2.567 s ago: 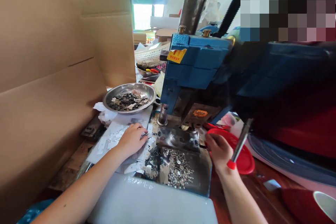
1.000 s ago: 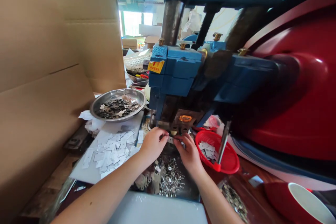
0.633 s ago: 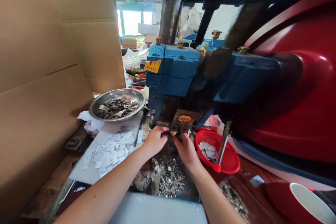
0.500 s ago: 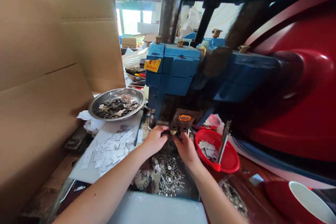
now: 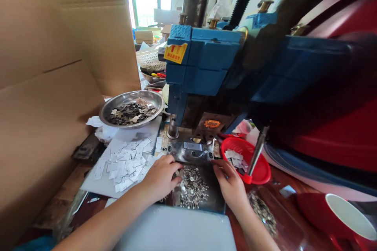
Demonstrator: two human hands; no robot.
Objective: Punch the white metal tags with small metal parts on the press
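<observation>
A blue press point(image 5: 206, 60) stands over a metal die plate point(image 5: 176, 151), on which a flat silvery piece point(image 5: 193, 146) lies. My left hand point(image 5: 163, 176) is at the left edge of a pile of small shiny rivets point(image 5: 193, 188), fingers bent and apart over some flat metal pieces; nothing can be made out in it. My right hand point(image 5: 231, 182) rests right of the pile near the die plate's right corner, its fingers apart and nothing visible in them. White rectangular plates point(image 5: 126, 164) lie scattered on a pale board to the left.
A steel bowl point(image 5: 103, 115) of dark metal pieces sits at the back left, beside tall cardboard point(image 5: 103, 47). At the right are a red basket point(image 5: 260, 166) with plates, a bag of small parts point(image 5: 263, 213), a red mug point(image 5: 315, 213) and a large red wheel point(image 5: 332, 113).
Both hands have drawn back from the die toward the rivets and moved apart. The flat piece on the die now shows. The camera view has shifted closer to the press.
</observation>
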